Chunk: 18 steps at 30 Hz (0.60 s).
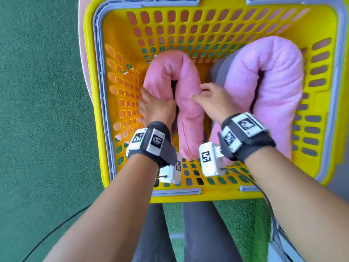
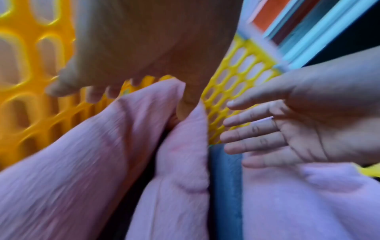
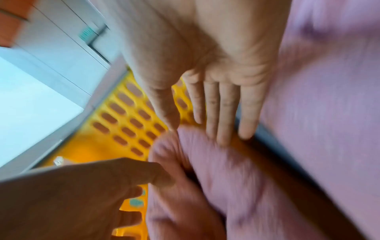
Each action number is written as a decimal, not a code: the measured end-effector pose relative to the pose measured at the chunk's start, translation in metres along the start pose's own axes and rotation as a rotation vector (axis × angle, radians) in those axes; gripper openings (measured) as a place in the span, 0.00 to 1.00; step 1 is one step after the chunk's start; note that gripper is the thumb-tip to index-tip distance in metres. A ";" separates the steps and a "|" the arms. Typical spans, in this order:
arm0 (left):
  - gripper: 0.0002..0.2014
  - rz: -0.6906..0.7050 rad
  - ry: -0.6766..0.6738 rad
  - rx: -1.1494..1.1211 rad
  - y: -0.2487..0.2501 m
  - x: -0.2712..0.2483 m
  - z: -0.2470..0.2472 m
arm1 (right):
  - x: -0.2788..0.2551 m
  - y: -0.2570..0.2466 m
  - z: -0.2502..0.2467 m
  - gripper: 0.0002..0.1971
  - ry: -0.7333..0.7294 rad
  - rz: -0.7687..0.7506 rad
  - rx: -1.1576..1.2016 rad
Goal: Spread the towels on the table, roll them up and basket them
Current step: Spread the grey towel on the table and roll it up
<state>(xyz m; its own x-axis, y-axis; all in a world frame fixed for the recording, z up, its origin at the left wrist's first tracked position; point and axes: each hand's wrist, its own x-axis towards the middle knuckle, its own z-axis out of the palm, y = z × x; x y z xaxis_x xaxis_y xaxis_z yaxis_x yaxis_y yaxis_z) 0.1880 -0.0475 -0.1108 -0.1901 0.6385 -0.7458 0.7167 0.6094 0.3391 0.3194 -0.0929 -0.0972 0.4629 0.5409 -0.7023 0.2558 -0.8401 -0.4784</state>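
A pink rolled towel [image 1: 188, 114], bent into a U, stands in the yellow basket [image 1: 120, 44] left of centre. My left hand [image 1: 156, 99] holds its left limb, thumb tucked into the fold and fingers along the outer side by the basket wall. In the left wrist view that hand [image 2: 139, 97] straddles the pink towel [image 2: 82, 162]. My right hand [image 1: 205, 93] is flat with straight fingers, the tips touching the pink towel's right limb [image 3: 216, 170]. A lilac rolled towel [image 1: 273, 76], also bent double, fills the right side. A grey towel [image 1: 221, 69] shows between the two.
The basket has grey handles [image 1: 170, 1] folded down on its rim and stands on green carpet [image 1: 41, 110]. My legs in dark trousers [image 1: 198, 233] are just in front of it. A black cable [image 1: 56, 229] crosses the floor at lower left.
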 end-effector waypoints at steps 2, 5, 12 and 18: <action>0.46 0.164 0.010 0.104 0.019 -0.031 0.005 | -0.019 0.002 -0.042 0.21 0.140 -0.079 -0.030; 0.37 0.300 -0.249 0.108 0.045 -0.058 0.030 | -0.037 0.026 -0.096 0.23 0.444 -0.165 -0.294; 0.49 0.132 -0.496 0.251 0.059 -0.074 0.105 | -0.035 0.059 -0.116 0.42 0.355 0.028 -0.492; 0.46 0.142 -0.495 0.283 0.051 -0.059 0.116 | -0.020 0.066 -0.121 0.41 0.252 0.216 -0.549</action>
<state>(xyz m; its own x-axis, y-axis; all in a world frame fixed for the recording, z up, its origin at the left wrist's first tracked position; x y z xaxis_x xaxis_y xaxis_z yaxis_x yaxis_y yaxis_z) 0.3139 -0.1087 -0.1157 0.2084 0.3680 -0.9062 0.8763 0.3412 0.3401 0.4297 -0.1641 -0.0502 0.7210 0.3865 -0.5752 0.5006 -0.8644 0.0467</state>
